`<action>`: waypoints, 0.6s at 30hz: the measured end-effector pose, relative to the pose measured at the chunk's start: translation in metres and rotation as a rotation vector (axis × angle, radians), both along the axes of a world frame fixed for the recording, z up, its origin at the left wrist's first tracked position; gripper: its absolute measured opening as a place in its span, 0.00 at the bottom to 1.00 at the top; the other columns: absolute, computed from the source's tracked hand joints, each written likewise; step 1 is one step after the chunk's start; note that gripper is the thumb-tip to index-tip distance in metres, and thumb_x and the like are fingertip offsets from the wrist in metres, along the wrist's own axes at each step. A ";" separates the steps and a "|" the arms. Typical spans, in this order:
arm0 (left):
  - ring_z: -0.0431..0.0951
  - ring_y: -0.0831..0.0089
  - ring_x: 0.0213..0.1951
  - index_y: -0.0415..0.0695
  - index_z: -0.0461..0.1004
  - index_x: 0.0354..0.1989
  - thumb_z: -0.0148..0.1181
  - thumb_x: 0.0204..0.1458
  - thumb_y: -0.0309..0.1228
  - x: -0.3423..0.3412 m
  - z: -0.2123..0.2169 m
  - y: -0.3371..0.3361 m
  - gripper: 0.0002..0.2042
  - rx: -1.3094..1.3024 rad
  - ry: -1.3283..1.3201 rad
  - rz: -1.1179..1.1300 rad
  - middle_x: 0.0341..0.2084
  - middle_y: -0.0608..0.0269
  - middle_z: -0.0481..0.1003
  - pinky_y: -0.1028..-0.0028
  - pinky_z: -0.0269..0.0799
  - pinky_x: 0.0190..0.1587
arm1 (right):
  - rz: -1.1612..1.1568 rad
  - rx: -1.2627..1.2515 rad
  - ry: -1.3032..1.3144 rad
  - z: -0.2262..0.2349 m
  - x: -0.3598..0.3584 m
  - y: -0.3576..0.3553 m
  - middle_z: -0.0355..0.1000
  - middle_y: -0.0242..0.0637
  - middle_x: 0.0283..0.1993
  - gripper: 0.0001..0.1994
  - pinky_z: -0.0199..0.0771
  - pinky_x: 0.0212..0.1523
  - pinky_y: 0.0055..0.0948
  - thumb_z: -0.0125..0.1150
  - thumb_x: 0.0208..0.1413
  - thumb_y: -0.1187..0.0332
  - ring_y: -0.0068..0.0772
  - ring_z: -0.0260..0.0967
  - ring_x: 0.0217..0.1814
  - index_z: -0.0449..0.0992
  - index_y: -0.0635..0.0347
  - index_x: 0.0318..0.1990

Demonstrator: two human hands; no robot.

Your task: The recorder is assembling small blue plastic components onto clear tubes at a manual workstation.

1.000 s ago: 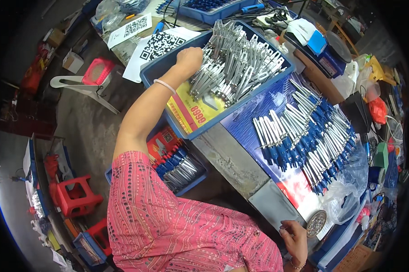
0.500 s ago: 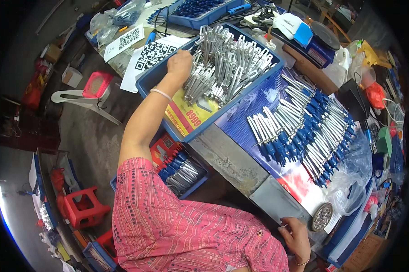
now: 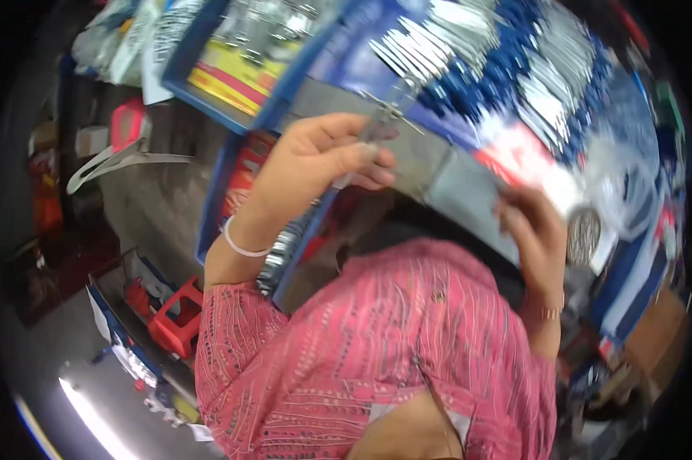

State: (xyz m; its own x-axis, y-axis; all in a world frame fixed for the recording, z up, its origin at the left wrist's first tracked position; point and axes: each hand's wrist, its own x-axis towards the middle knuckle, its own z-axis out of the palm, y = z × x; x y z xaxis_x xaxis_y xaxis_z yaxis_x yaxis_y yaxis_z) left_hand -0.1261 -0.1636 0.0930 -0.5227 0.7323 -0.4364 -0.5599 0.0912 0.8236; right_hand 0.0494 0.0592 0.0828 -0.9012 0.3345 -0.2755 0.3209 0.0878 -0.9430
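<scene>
Holding a bare metal tweezer-like tool [image 3: 382, 123] between thumb and fingertips, the left hand [image 3: 323, 157] sits at centre frame, palm turned up, wrist with a pale bangle [image 3: 238, 245] bent back above the pink patterned sleeve [image 3: 284, 337]. The fingers are closed on the tool's lower end; its thin legs splay toward the upper right, above the grey table edge [image 3: 438, 172]. The right hand [image 3: 534, 230], at right of centre, is raised with fingers curled just beside a round metal object [image 3: 583, 234]; motion blur hides whether it grips anything.

Judged risks, near to far:
- The pinch takes only one end of the tool, so the free, springy legs could twist out and drop toward the blue crate of finished pieces [image 3: 284, 253] under the table.
- The pointed tips face away from the hand but toward the row of blue-handled tools [image 3: 530, 84] laid across the upper frame; a careless sweep could scatter that row.
- The blue tray of bare metal blanks [image 3: 246, 54] at upper left lies close to the table edge, and a returning forearm could nudge it.
</scene>
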 end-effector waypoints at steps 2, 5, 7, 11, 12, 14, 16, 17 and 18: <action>0.76 0.70 0.34 0.34 0.65 0.46 0.50 0.52 0.25 0.028 -0.016 0.021 0.14 0.026 -0.100 -0.089 0.33 0.55 0.74 0.76 0.73 0.38 | -0.056 -0.205 0.078 -0.002 -0.015 0.000 0.68 0.34 0.30 0.13 0.61 0.29 0.17 0.53 0.51 0.69 0.19 0.62 0.28 0.69 0.68 0.41; 0.76 0.71 0.35 0.33 0.63 0.48 0.49 0.53 0.26 0.060 -0.035 0.047 0.15 0.097 -0.229 -0.211 0.34 0.54 0.73 0.76 0.72 0.40 | -0.085 -0.389 0.120 -0.012 -0.009 0.006 0.68 0.34 0.29 0.14 0.59 0.26 0.14 0.54 0.52 0.65 0.16 0.59 0.25 0.69 0.68 0.39; 0.76 0.70 0.35 0.33 0.64 0.47 0.50 0.51 0.25 0.075 -0.035 0.061 0.15 0.106 -0.183 -0.253 0.35 0.53 0.73 0.75 0.71 0.41 | -0.189 -0.400 0.098 -0.016 0.003 0.011 0.68 0.32 0.27 0.12 0.58 0.24 0.13 0.54 0.52 0.65 0.14 0.58 0.23 0.70 0.67 0.37; 0.75 0.71 0.36 0.33 0.63 0.47 0.50 0.52 0.25 0.101 -0.041 0.077 0.15 0.171 -0.114 -0.357 0.36 0.54 0.73 0.74 0.70 0.42 | -0.279 -0.358 0.092 -0.021 0.029 0.016 0.67 0.30 0.24 0.09 0.55 0.21 0.12 0.55 0.52 0.67 0.13 0.56 0.20 0.70 0.66 0.32; 0.75 0.71 0.37 0.33 0.64 0.47 0.50 0.52 0.24 0.104 -0.040 0.082 0.14 0.159 -0.125 -0.380 0.36 0.54 0.73 0.75 0.70 0.42 | -0.253 -0.345 0.109 -0.022 0.035 0.020 0.67 0.29 0.24 0.08 0.57 0.22 0.13 0.55 0.52 0.68 0.12 0.58 0.21 0.71 0.66 0.32; 0.75 0.71 0.38 0.33 0.63 0.47 0.48 0.53 0.26 0.107 -0.038 0.088 0.14 0.137 -0.120 -0.449 0.36 0.54 0.73 0.75 0.70 0.43 | -0.235 -0.332 0.151 -0.021 0.044 0.025 0.67 0.28 0.23 0.07 0.60 0.23 0.13 0.56 0.51 0.71 0.13 0.60 0.23 0.71 0.66 0.30; 0.74 0.70 0.38 0.32 0.63 0.47 0.47 0.54 0.28 0.108 -0.040 0.098 0.15 0.114 -0.111 -0.519 0.36 0.54 0.72 0.75 0.69 0.43 | -0.217 -0.350 0.178 -0.025 0.051 0.030 0.67 0.28 0.23 0.06 0.60 0.24 0.14 0.55 0.51 0.71 0.13 0.61 0.23 0.71 0.66 0.30; 0.75 0.68 0.37 0.34 0.63 0.47 0.46 0.55 0.31 0.106 -0.049 0.104 0.15 0.184 -0.340 -0.430 0.36 0.53 0.72 0.72 0.70 0.43 | -0.184 -0.368 0.199 -0.027 0.054 0.033 0.67 0.28 0.23 0.07 0.61 0.24 0.14 0.55 0.51 0.71 0.13 0.61 0.23 0.71 0.67 0.29; 0.75 0.66 0.37 0.35 0.64 0.47 0.45 0.55 0.35 0.105 -0.057 0.109 0.17 0.251 -0.568 -0.333 0.36 0.52 0.72 0.70 0.71 0.42 | -0.141 -0.317 0.184 -0.025 0.057 0.035 0.67 0.28 0.23 0.06 0.58 0.22 0.14 0.54 0.52 0.71 0.12 0.59 0.23 0.70 0.66 0.28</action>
